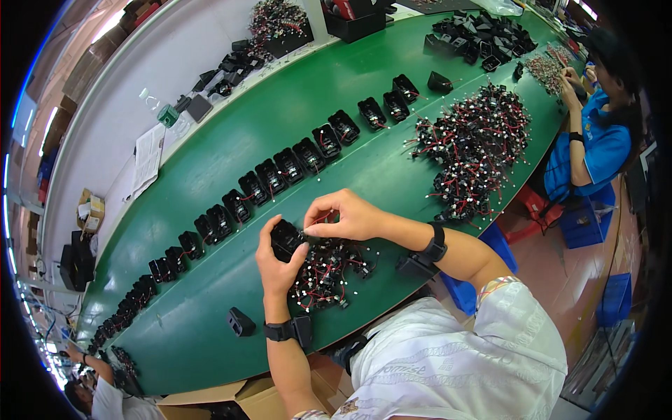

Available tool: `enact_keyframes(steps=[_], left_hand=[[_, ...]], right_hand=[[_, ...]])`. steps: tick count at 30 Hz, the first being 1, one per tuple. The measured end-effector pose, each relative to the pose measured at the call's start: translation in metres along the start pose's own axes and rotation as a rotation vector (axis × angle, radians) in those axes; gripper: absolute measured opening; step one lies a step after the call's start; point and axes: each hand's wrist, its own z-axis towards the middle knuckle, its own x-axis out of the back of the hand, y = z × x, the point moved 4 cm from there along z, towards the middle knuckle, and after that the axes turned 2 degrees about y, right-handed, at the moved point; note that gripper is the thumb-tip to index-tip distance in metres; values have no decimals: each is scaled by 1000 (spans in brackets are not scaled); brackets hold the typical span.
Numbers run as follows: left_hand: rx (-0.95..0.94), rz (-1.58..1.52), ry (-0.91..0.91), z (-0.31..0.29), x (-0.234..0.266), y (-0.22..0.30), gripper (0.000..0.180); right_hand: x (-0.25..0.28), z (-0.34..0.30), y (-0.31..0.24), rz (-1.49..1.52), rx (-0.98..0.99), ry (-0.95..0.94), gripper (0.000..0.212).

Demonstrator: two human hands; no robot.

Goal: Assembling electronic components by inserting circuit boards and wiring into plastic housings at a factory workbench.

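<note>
My left hand [278, 269] grips a black plastic housing [285, 239] between thumb and fingers, its open side facing up. At the housing's right edge, the fingers of my right hand [347, 215] are pinched together. A bit of red wire shows by them, but what they hold is too small to make out. Just below both hands lies a small heap of black parts with red wires and white connectors [327, 274]. A single black housing [241, 322] rests on the green table [189, 308] to the left of my left forearm.
A long row of black housings [288, 165] runs diagonally across the table. A large heap of wired parts [476, 143] lies to the right, with piled housings [483, 38] beyond. A co-worker in blue [605, 140] sits far right; a plastic bottle [162, 112] stands on the back ledge.
</note>
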Motion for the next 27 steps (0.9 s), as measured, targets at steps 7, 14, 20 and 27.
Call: enact_keyframes(steps=[7,14,20,27], left_hand=[[-20,28,17,-2,-1,0,79],[-27,-13,22,2,0,5,90],[-19,-72,-2,-2,0,-1,91],[-70,17,-60,-4,0,-2,85]], right_hand=[[7,2,-8,-146,108,112,11],[-2,0,-26,-315,244,102,7],[-14,-4,-25,-429,405,97,9],[-26,-15,-38,-728,619,64,14]])
